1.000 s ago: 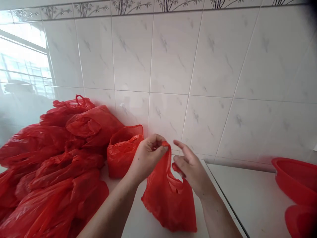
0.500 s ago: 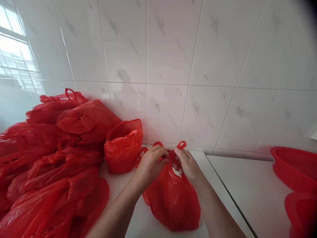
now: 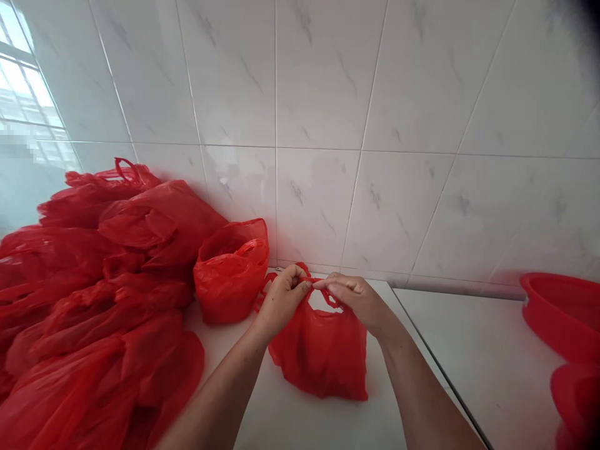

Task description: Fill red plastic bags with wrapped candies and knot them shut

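Observation:
A red plastic bag (image 3: pixel 323 356) stands on the white tabletop in front of me, its handles drawn up. My left hand (image 3: pixel 288 294) pinches the handles between thumb and fingers. Close beside it, my right hand (image 3: pixel 354 297) is closed on the handle strip, its index finger pointing toward the left thumb. Below the fingers a gap shows between the handles and the bag's top edge. What the bag contains is hidden. Just left of my left hand sits another red bag (image 3: pixel 229 284), open at the top.
A large heap of red plastic bags (image 3: pixel 94 312) fills the left side. At the right edge are a red basin (image 3: pixel 562 319) and a second red basin (image 3: pixel 574 400). A dark seam splits the white tabletop (image 3: pixel 469 337). A tiled wall (image 3: pixel 319 81) rises behind.
My right hand has turned inward, its fingers now meeting the left hand's at the handles. The bag's lower edge has risen, and the gap under the handles is wider.

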Action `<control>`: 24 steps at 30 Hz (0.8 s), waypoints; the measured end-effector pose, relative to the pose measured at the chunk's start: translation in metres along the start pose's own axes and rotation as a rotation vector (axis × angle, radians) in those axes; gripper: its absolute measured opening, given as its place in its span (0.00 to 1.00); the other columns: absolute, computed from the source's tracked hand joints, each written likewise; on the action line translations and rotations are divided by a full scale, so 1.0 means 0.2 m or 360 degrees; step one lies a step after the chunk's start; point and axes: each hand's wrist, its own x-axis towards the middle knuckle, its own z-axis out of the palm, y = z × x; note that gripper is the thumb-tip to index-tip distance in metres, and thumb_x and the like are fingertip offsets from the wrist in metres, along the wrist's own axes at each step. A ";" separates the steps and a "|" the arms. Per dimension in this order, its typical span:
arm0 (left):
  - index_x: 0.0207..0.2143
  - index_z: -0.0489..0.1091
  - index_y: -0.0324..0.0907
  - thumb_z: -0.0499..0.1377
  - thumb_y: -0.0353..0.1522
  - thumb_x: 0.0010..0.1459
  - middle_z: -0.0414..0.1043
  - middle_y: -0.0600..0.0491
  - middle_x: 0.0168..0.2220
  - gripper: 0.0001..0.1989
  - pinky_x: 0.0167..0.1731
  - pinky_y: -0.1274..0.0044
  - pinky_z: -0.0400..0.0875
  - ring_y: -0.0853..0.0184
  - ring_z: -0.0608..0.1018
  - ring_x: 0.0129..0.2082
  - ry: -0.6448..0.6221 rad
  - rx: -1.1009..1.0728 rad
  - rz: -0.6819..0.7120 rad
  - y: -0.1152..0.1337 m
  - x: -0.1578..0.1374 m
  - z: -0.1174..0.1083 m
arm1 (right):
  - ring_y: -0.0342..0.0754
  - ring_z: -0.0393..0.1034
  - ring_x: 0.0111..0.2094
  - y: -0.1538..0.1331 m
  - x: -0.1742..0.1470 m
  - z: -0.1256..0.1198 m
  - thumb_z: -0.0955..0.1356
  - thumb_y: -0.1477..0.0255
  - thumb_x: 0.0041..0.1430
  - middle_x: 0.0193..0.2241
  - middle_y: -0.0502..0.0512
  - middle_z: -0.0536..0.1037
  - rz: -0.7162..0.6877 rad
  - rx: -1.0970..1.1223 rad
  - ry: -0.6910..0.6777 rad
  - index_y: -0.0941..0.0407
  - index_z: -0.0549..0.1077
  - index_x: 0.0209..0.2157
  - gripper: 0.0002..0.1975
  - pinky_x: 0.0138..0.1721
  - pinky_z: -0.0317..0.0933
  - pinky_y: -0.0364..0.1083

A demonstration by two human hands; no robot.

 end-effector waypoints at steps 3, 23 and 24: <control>0.30 0.60 0.41 0.56 0.34 0.56 0.62 0.59 0.25 0.07 0.26 0.80 0.59 0.73 0.64 0.24 0.0001 -0.0058 0.0015 -0.01 -0.03 0.00 | 0.41 0.60 0.26 0.06 0.02 0.02 0.67 0.70 0.51 0.27 0.46 0.68 0.0026 -0.0216 0.0113 0.48 0.71 0.51 0.23 0.30 0.57 0.43; 0.24 0.64 0.42 0.56 0.24 0.52 0.70 0.53 0.31 0.07 0.41 0.69 0.64 0.63 0.72 0.36 -0.0318 0.1242 0.0336 -0.04 -0.36 -0.27 | 0.42 0.64 0.22 0.67 0.06 -0.21 0.68 0.75 0.40 0.23 0.50 0.76 0.0461 0.0143 0.1042 0.58 0.77 0.27 0.09 0.26 0.60 0.43; 0.24 0.64 0.42 0.56 0.25 0.52 0.70 0.53 0.30 0.07 0.40 0.71 0.65 0.64 0.72 0.35 -0.0304 0.1150 0.0253 -0.04 -0.37 -0.28 | 0.42 0.65 0.23 0.69 0.06 -0.21 0.68 0.74 0.41 0.24 0.51 0.76 0.0463 0.0159 0.1021 0.58 0.77 0.28 0.09 0.27 0.61 0.43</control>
